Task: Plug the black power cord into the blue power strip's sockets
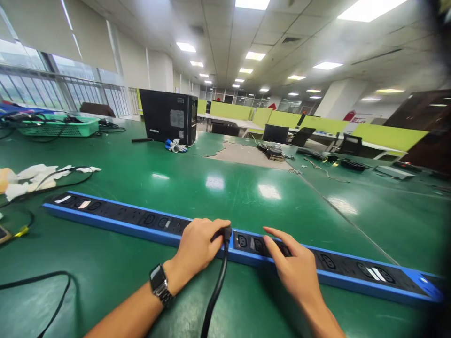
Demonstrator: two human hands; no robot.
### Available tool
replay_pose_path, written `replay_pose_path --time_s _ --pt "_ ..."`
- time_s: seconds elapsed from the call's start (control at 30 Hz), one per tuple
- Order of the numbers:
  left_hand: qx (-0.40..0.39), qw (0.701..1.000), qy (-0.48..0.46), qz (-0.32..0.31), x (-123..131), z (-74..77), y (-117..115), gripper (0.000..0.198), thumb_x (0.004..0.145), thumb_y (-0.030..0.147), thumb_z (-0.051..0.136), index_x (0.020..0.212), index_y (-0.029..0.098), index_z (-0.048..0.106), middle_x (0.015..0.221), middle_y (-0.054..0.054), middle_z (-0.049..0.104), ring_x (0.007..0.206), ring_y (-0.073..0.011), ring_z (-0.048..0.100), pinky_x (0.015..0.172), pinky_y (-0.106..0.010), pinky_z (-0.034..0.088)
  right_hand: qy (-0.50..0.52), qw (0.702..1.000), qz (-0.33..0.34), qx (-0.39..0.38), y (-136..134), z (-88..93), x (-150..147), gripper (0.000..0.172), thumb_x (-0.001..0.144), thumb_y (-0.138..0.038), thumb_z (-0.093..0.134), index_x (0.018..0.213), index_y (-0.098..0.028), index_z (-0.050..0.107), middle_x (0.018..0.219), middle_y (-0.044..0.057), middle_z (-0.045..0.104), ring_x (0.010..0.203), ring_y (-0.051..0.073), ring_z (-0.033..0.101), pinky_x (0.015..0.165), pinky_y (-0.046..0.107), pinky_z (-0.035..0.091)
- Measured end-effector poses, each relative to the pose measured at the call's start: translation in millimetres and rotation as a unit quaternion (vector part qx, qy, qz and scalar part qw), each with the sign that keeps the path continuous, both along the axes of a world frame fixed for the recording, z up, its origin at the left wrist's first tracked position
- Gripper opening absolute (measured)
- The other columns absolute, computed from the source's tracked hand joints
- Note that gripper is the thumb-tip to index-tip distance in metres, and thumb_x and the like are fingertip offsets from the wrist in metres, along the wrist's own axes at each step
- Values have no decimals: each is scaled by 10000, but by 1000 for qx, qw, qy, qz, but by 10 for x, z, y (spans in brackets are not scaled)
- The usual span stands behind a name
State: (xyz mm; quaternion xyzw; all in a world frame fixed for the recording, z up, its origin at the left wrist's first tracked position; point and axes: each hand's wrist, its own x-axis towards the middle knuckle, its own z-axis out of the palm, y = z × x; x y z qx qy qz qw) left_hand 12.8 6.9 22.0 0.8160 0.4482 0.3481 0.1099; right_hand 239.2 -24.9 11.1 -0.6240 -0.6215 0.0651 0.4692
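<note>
Nearest us, a thick black cable [215, 288] rises from six o'clock to a black plug [227, 233]; our left hand [199, 241], at seven o'clock with a watch [159, 280] on its wrist, pinches that plug with its fingers at the middle of the power strip [121, 213]. We cannot tell whether the plug is seated. At five o'clock, our right hand [298, 267] holds thumb and forefinger spread apart over the power strip; we cannot tell whether they touch it. The blue-edged strip lies on the green worktop [176, 188], running from just below nine o'clock to four, with sockets along its black face and pale stickers [376, 274] near both ends. Just beyond its far left end, we see crumpled white material [35, 176] at nine o'clock. Farther off, a green basket [84, 128] sits between nine and ten, and a black computer case [160, 115] stands between ten and eleven, a blue-and-white bundle [176, 146] just beside it. Farthest, lime-green partitions [230, 111] stand at twelve o'clock
</note>
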Motion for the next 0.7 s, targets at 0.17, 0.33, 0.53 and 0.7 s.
replay_pose_path --time_s 0.17,0.33,0.53,0.7 --pt "-18 1000 8 14 -4 68 37 300 822 182 594 1100 278 656 894 -2 736 821 -189 647 808 -341 470 -18 997 74 7 10 2 -176 280 821 -413 576 972 -219 709 989 80 730 911 242 675 834 403 538" --pt "-23 999 -26 27 7 31 37 278 815 208 621 1079 277 672 894 -5 739 824 -197 643 803 -355 464 -29 992 124 15 61 18 -318 264 842 -372 565 1012 -215 693 1021 85 720 937 235 666 839 394 534" --pt "-5 999 -49 9 38 -33 15 298 801 185 633 1078 284 678 960 -4 737 871 -199 645 820 -364 465 -24 993 116 13 73 -10 -321 256 858 -378 554 996 -212 693 996 81 721 906 227 668 818 381 534" --pt "-4 1000 -21 -14 39 -86 -13 336 807 154 626 1119 277 653 997 -8 725 919 -207 633 849 -386 464 -32 991 127 12 36 -1 -306 247 859 -364 558 1006 -213 685 995 72 717 909 216 665 817 360 534"
